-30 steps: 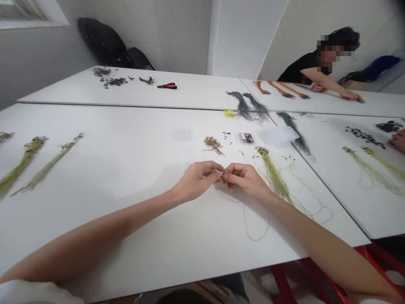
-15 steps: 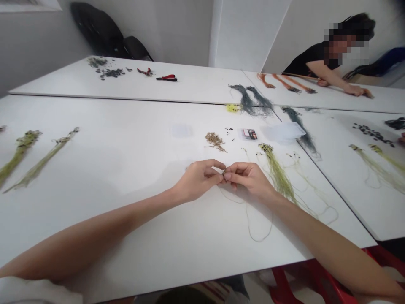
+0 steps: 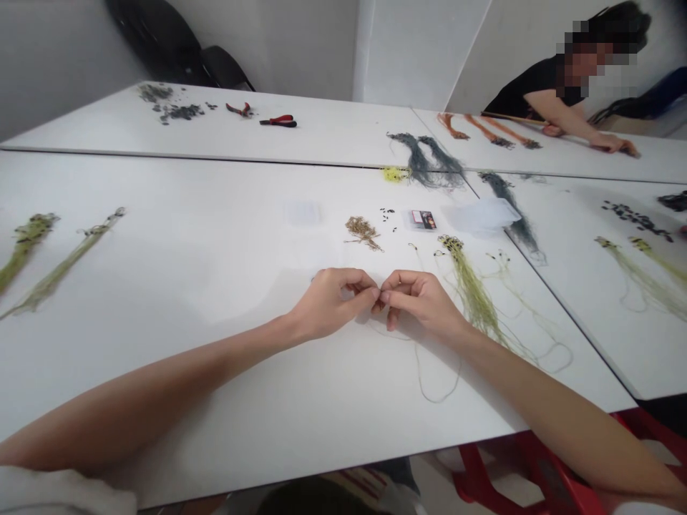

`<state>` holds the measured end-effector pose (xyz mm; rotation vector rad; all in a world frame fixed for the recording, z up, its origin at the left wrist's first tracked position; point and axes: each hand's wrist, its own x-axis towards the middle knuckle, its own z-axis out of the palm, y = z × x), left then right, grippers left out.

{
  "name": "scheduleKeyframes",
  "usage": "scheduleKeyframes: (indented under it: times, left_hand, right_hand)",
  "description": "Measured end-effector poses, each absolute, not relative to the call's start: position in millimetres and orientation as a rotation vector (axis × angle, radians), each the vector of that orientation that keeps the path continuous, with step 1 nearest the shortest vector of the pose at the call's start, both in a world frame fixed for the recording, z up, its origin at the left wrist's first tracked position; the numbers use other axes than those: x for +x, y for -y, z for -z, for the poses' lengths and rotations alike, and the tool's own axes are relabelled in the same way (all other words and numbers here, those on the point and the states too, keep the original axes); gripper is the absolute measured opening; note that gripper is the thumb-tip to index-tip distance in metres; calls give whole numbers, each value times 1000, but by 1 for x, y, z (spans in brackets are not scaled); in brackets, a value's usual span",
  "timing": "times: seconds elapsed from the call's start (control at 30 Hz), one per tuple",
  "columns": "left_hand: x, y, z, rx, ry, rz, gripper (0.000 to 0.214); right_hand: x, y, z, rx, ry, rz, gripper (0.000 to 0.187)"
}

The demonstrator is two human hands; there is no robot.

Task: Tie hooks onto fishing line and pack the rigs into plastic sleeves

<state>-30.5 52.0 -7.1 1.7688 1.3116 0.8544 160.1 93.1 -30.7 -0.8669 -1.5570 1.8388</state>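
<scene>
My left hand (image 3: 333, 300) and my right hand (image 3: 416, 299) meet fingertip to fingertip above the white table (image 3: 215, 257). Both are closed in a pinch on the end of a thin pale line (image 3: 429, 379), which trails in a loop toward the table's front edge. What sits between the fingertips is too small to make out. Just right of my right hand lies a bundle of yellow-green rigged lines (image 3: 472, 286). Beyond my hands are a small heap of brown hooks (image 3: 363, 230), a few black beads (image 3: 387, 213) and a small packet (image 3: 421, 218).
More yellow-green bundles (image 3: 59, 261) lie at the far left. Red-handled pliers (image 3: 279, 121) and dark pieces (image 3: 172, 111) sit on the far table. Grey-blue line bundles (image 3: 424, 161) and a clear plastic bag (image 3: 480, 214) are behind. A person (image 3: 558, 93) works at the far right.
My hands stay pinched together on the line, with small finger shifts. The view has tipped down a little, so everything sits slightly higher in the picture.
</scene>
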Motion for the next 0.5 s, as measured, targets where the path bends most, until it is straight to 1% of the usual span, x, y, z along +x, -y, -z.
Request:
scheduleKeyframes:
  times: [0.1,0.3,0.5]
  left_hand:
    - [-31,-51,9,1806,-1394,-895,17]
    - [-32,-49,17,1921,-1462,-1010,16]
    - [-33,-50,19,1985,-1465,-1052,16]
  right_hand:
    - [158,-93,31,-857,1546,-1800,10]
    - [155,-93,31,-945,1573,-1689,13]
    - [155,-91,28,-957,1623,-1707,16]
